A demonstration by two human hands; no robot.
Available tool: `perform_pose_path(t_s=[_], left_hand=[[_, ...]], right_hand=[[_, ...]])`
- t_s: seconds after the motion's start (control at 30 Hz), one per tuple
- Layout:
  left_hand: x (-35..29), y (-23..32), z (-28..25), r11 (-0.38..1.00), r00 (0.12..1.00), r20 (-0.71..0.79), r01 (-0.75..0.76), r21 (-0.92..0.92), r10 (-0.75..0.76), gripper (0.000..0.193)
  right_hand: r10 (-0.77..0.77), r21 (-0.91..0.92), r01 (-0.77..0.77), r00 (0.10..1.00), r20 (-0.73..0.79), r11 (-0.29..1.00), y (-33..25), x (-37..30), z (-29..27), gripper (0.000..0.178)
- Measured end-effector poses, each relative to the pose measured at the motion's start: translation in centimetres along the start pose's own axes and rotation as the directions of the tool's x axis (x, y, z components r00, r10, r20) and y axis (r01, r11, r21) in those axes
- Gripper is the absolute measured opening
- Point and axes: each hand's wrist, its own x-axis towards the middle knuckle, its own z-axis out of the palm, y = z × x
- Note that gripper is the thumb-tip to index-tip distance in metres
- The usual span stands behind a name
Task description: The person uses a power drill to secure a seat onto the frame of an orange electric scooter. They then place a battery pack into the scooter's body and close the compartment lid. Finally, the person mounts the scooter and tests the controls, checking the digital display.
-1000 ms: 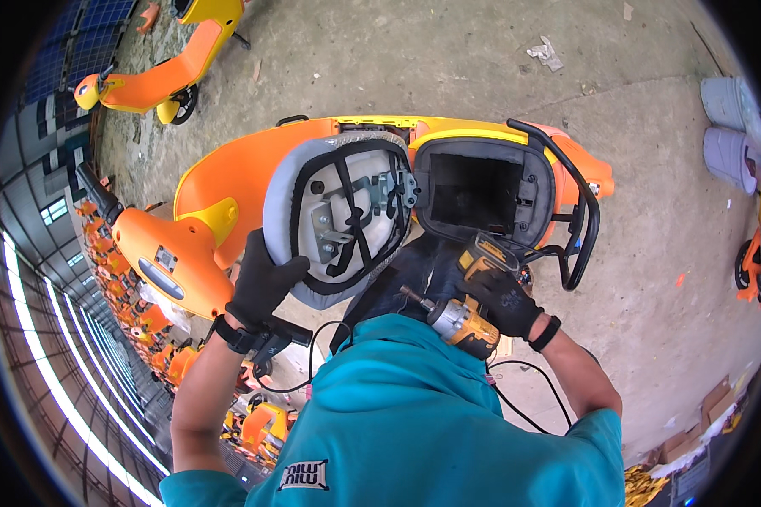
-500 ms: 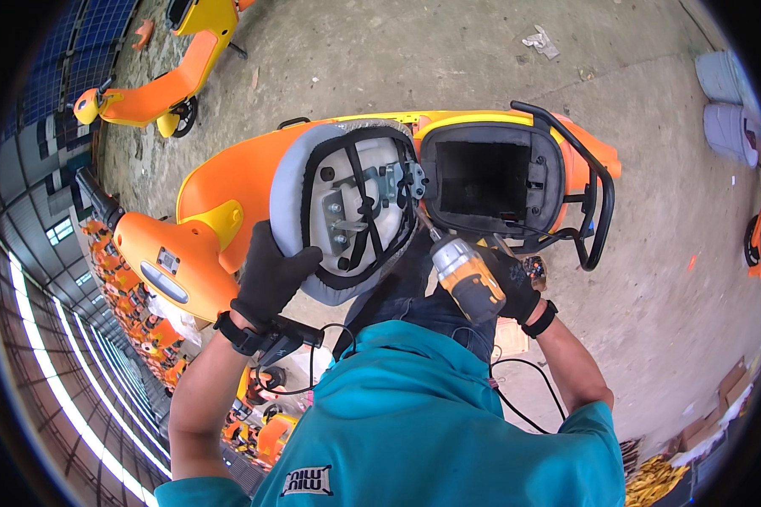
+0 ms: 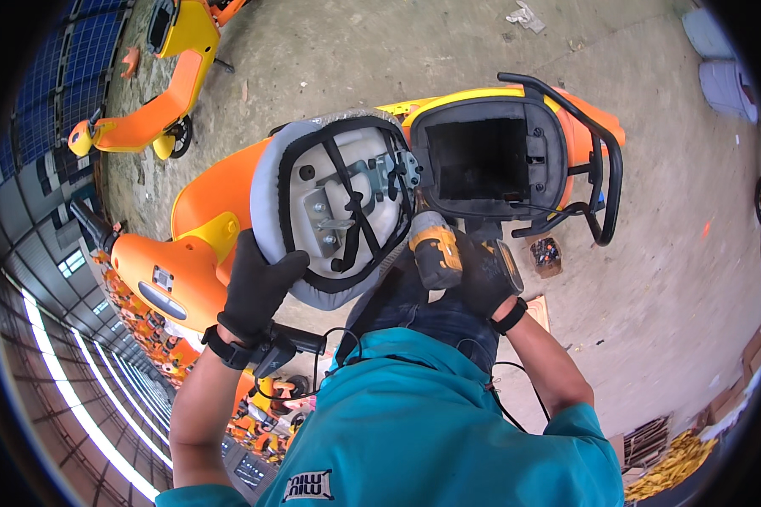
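Observation:
An orange and yellow scooter (image 3: pixel 199 207) stands in front of me with its grey seat (image 3: pixel 265 207) flipped up, underside facing me. Metal brackets and black straps show on that underside. My left hand (image 3: pixel 260 283), in a black glove, is closed on the seat's near left rim. A yellow and black cordless power driver (image 3: pixel 437 258) is gripped by its handle in my gloved right hand (image 3: pixel 484 275). Its nose points at the seat hinge (image 3: pixel 407 169); whether the bit touches a screw there I cannot make out. Right of the hinge, the dark storage bucket (image 3: pixel 482 160) lies uncovered.
A black tube rack (image 3: pixel 610 160) juts from the scooter's rear. On the floor near my right hand sits a small box of dark hardware (image 3: pixel 546 256). Another scooter (image 3: pixel 156 110) is parked at the far left. White bundles (image 3: pixel 725 89) lie at the far right.
The driver and my right hand have moved left, the driver now more upright below the hinge. The hardware box has come into fuller view. My left hand keeps its hold on the seat.

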Motion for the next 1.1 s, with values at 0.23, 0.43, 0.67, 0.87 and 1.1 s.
perform_pose_path(t_s=[0.23, 0.43, 0.67, 0.87, 1.1], left_hand=[[-0.4, 1.1, 0.2, 0.994, 1.000, -0.008, 0.031, 0.105, -0.030, 0.037], [-0.8, 1.5, 0.6, 0.995, 1.000, -0.007, 0.019, 0.096, -0.018, 0.037], [-0.7, 1.2, 0.5, 0.996, 1.000, 0.012, -0.001, 0.089, 0.000, 0.038], [-1.0, 1.0, 0.6, 0.997, 1.000, 0.024, -0.020, 0.070, 0.018, 0.040], [-1.3, 1.0, 0.8, 0.994, 0.999, 0.029, -0.025, 0.107, 0.022, 0.038]], right_hand=[[0.095, 0.074, -0.090, 0.993, -0.065, 0.993, 1.6, 1.6, 3.3, 0.062], [0.091, 0.100, -0.084, 0.993, -0.074, 0.991, 1.8, 2.7, 4.0, 0.065], [0.149, 0.089, -0.142, 0.987, -0.067, 0.986, 1.4, 3.2, 4.2, 0.067], [0.164, -0.113, -0.175, 0.981, -0.103, 0.978, -1.4, 3.9, 5.2, 0.055], [0.131, -0.216, -0.173, 0.971, -0.198, 0.961, -2.0, 5.0, 6.9, 0.040]])
